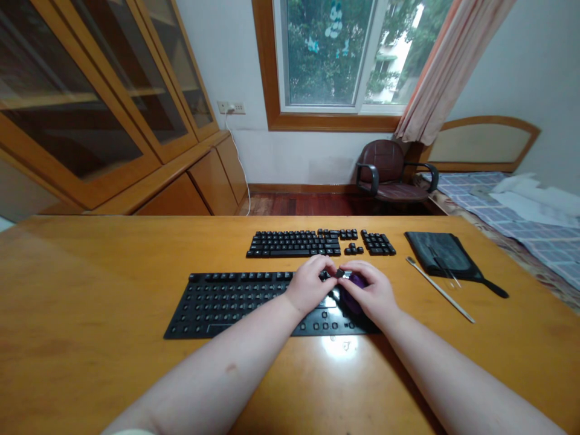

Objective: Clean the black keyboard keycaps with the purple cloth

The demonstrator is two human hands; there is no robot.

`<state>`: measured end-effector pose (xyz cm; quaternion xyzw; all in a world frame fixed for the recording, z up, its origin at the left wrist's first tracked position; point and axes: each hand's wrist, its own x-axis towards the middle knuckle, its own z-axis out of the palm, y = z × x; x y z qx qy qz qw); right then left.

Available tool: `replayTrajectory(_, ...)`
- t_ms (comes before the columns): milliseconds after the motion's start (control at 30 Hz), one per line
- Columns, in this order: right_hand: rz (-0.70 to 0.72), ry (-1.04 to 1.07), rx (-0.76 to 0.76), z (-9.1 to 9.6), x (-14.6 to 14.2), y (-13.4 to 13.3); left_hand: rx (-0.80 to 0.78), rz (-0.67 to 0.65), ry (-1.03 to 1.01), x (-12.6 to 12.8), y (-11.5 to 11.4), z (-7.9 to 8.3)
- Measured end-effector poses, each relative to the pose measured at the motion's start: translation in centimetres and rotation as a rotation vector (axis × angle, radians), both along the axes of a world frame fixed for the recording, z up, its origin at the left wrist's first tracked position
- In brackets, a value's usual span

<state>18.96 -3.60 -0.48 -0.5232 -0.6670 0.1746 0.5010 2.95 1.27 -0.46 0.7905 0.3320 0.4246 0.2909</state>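
My left hand [312,284] pinches a small black keycap [340,273] between thumb and fingers, above the right part of a black keyboard [226,305]. That keyboard has a top row of caps in place, while bare switches show over most of the rest. Facing it, my right hand [370,291] is closed around a soft-looking purple lump [353,295], its fingertips meeting the keycap. Something pale and shiny shows between the fingertips, too small to name. Both hands hide part of the keyboard. Behind them lie loose black keycaps [294,244], set out in keyboard order.
To the right lie a dark cloth pouch [439,254], thin wire prongs [446,272] on it and a long brush-ended stick [441,290]. The wooden table [90,302] ends at a far edge, with an office chair [385,166] beyond.
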Motion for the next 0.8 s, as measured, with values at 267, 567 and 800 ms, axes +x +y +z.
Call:
replayTrajectory(267, -0.291, -0.107, 0.179, 1.7, 1.7, -0.3, 0.06, -0.101, 0.157, 0.0, -0.2, 0.6)
replayTrajectory(567, 0.131, -0.547, -0.136, 3.0, 5.4, 1.0, 0.16, -0.109, 0.384, 0.2, -0.1, 0.3)
replayTrajectory(800, 0.219, -0.567, -0.243, 1.8, 4.4, 1.1, 0.167, -0.119, 0.416, 0.1, -0.1, 0.2)
